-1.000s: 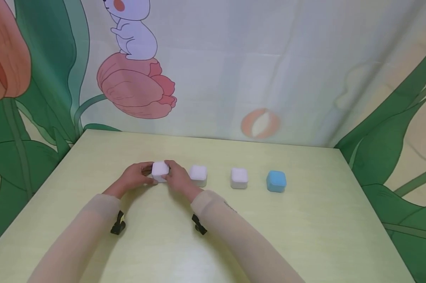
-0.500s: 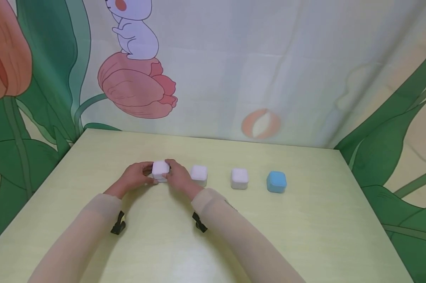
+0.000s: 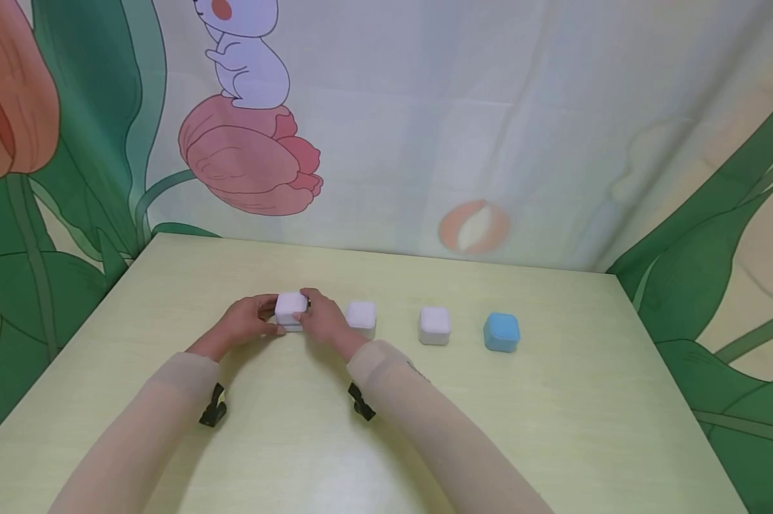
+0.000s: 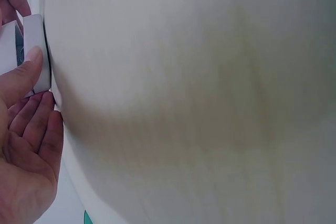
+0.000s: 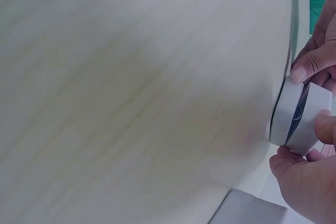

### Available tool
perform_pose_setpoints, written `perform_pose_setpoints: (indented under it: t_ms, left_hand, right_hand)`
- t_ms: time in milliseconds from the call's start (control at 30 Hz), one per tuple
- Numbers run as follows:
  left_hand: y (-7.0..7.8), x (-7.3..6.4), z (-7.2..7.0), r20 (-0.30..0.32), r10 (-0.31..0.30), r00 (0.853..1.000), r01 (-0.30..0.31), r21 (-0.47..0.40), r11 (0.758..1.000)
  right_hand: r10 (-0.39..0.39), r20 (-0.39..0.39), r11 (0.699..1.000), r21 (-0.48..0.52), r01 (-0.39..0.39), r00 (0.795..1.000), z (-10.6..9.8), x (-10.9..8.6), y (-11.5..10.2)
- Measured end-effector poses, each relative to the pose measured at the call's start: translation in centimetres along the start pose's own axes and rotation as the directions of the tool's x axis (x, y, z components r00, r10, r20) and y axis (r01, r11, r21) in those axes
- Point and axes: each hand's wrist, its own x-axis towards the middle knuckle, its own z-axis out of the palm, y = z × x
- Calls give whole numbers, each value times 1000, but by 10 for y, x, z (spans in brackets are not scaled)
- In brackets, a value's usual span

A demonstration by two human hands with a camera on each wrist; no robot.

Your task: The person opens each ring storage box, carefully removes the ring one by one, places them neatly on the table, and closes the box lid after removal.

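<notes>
A small white box (image 3: 291, 305) with rounded corners stands on the table, leftmost in a row, with a hand at each side. My left hand (image 3: 248, 319) pinches its lower half (image 4: 35, 32), the thumb on the near side. Thumb and fingers of my right hand (image 3: 325, 320) grip the upper half (image 5: 312, 121), which is tilted. Between the halves a wedge-shaped gap (image 5: 299, 115) shows a dark interior; what lies inside cannot be made out. Right beside my right hand stands a second white box (image 3: 362, 315), partly covered by the wrist.
Further right in the row are another white box (image 3: 434, 325) and a blue box (image 3: 502, 333). They stand on a pale wooden table (image 3: 553, 428). Behind the table's back edge hangs a printed curtain (image 3: 386, 143) with flowers and a rabbit.
The upper half of the white box has risen slightly, and a seam now shows between the halves in the head view. Both hands have stayed in place; the other boxes have not moved.
</notes>
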Motion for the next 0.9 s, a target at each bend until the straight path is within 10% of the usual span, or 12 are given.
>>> perform_pose_setpoints:
  t_ms: [900]
  left_hand:
    - [-1,-3,-3,35,61,997,-63,41,997]
  right_hand:
    - [50,-5,996,69,-49,999,-6,3,-6]
